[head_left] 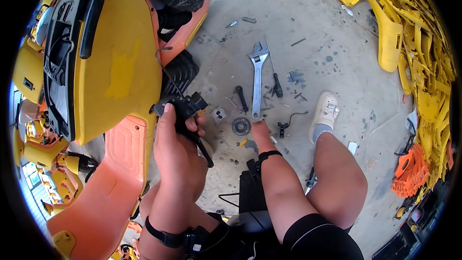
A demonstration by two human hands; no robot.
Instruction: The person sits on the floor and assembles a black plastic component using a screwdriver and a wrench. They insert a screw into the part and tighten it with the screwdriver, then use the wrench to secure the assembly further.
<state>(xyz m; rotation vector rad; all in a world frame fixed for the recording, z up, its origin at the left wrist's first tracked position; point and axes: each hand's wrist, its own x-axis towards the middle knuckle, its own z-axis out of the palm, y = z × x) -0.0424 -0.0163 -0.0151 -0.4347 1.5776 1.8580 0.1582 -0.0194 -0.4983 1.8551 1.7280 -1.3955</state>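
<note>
Here, a black hand-lever assembly point(184, 107) is clasped in the curled left hand point(169, 137); the opening and hold of the right hand point(260, 134) cannot be told; an adjustable wrench point(257, 79) is laid just beyond.

Bright, even daylight around me, w/ glare at the windows point(32, 177) far L & a gleam on the wrench point(257, 84); shadows soft. Fisheye view: edges curve, corners black, rim details a bit blurry.
</note>
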